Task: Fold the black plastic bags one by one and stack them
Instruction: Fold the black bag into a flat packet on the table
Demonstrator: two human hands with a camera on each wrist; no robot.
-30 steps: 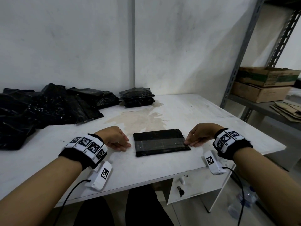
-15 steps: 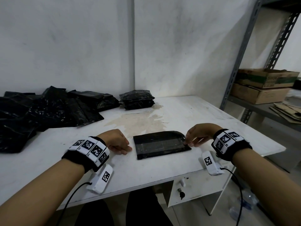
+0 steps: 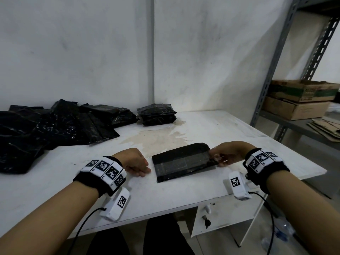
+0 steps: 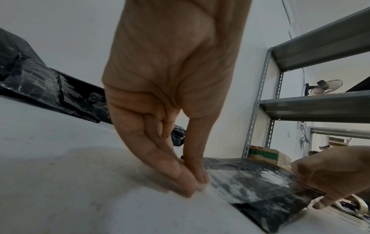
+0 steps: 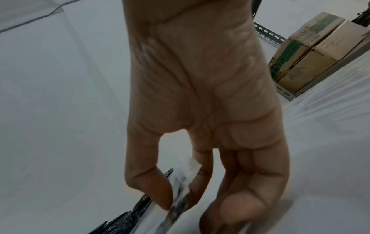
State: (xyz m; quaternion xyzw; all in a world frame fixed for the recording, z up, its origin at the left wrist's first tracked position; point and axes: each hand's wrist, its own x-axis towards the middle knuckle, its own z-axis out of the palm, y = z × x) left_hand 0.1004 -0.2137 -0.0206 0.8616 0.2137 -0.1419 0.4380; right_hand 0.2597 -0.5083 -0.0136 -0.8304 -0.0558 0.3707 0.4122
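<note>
At the far left of the white table (image 3: pixel 230 129) lies a loose heap of unfolded bags (image 3: pixel 46 131), black and crumpled, spread along the wall; by the look of it, this is most of the work left. Just right of the heap, near the wall corner, sits a small stack of folded bags (image 3: pixel 157 115), a few thick, which I take as the finished share. Nearer the front edge, the left hand (image 3: pixel 135 161) rests on the table just beside the left edge of the bag being folded (image 3: pixel 182 161); its fingertips are drawn together against the thumb and appear to hold nothing. That bag lies flat, already a compact rectangle. At its right end, the right hand (image 3: pixel 225 154) pinches the edge between thumb and forefinger and has it lifted slightly, so one more fold seems to be starting. Beyond the table stands a metal shelf (image 3: pixel 287 57) with cardboard boxes (image 3: pixel 298 99).
</note>
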